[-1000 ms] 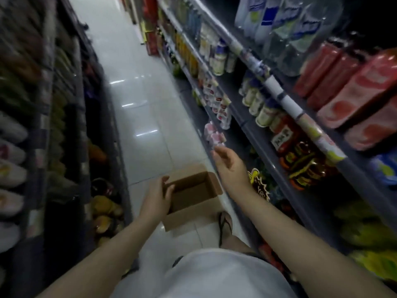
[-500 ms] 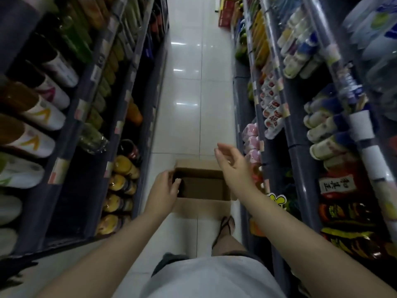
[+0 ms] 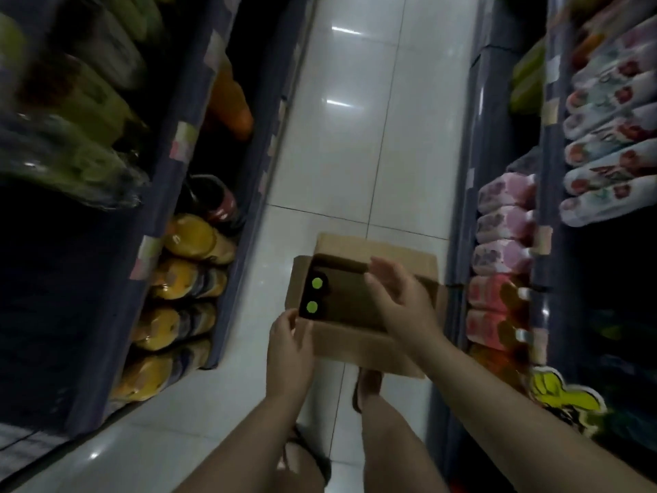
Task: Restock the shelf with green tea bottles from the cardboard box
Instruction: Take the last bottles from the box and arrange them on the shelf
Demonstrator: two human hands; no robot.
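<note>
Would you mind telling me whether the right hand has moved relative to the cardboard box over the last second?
Yes. The right hand has come down from beside the shelf on the right to over the open cardboard box, on its right side.

- Right hand (image 3: 398,297) now lowered over the open box (image 3: 359,346), no longer raised beside the shelf.
- Left hand (image 3: 289,345) slid to the box's near left corner.
- Two green caps (image 3: 315,283) newly visible inside.

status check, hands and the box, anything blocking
Left hand grips near-left corner of cardboard box. Right hand open over the box, holding nothing. Two green caps visible inside at left. Nothing in the way.
</note>
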